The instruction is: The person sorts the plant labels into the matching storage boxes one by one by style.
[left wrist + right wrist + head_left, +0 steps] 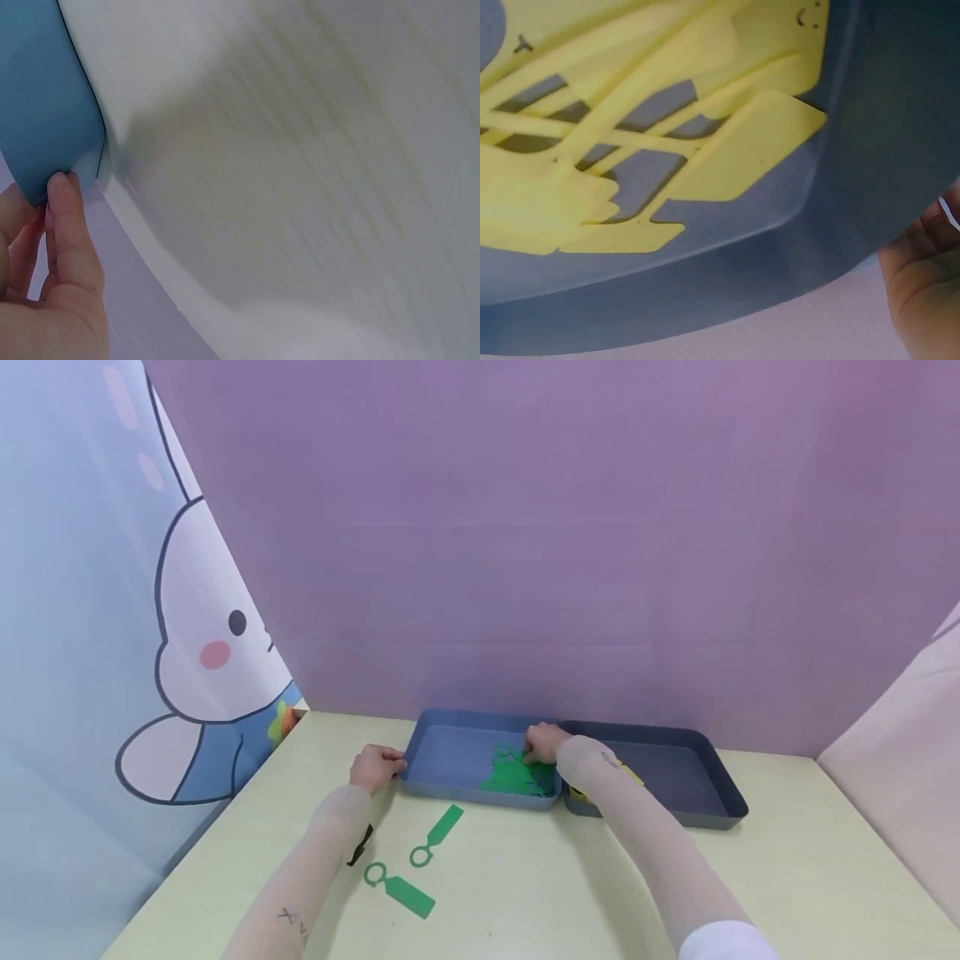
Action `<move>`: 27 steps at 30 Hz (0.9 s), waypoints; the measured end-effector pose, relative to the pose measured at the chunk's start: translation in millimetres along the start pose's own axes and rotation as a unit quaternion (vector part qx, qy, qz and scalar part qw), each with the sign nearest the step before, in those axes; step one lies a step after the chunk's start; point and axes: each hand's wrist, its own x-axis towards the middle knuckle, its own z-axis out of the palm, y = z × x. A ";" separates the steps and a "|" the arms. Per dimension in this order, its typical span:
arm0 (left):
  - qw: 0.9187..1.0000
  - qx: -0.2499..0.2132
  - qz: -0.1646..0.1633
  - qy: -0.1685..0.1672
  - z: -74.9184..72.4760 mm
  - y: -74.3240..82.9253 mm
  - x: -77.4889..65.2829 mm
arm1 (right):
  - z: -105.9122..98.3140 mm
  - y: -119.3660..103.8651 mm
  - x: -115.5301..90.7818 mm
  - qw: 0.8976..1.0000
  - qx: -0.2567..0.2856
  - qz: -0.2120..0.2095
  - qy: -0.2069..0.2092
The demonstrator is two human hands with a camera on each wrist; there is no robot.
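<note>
My left hand (373, 768) pinches the left rim of a shallow blue tray (446, 747); the left wrist view has thumb and fingers at the tray's edge (56, 105). At the tray's right end, my right hand (546, 743) reaches down over a pile of green ring-ended tags (510, 775). Its fingertips are hidden, so I cannot tell whether they grip a tag. Two more green tags (408, 896) lie on the table in front of the tray. Yellow tags (742, 154) lie in the dark tray (675, 777) on the right, partly under my right forearm.
The two trays stand side by side at the back of the pale table (517, 893), near a purple curtain (525, 543). A blue cloth with a cartoon figure (202, 635) hangs on the left. A small black item (361, 846) shows beside my left forearm.
</note>
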 end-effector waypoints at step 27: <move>1.000 0.005 0.003 0.001 1.1 -7.3 12.0 | -24.9 -40.2 -42.8 0.996 0.004 -0.089 -0.007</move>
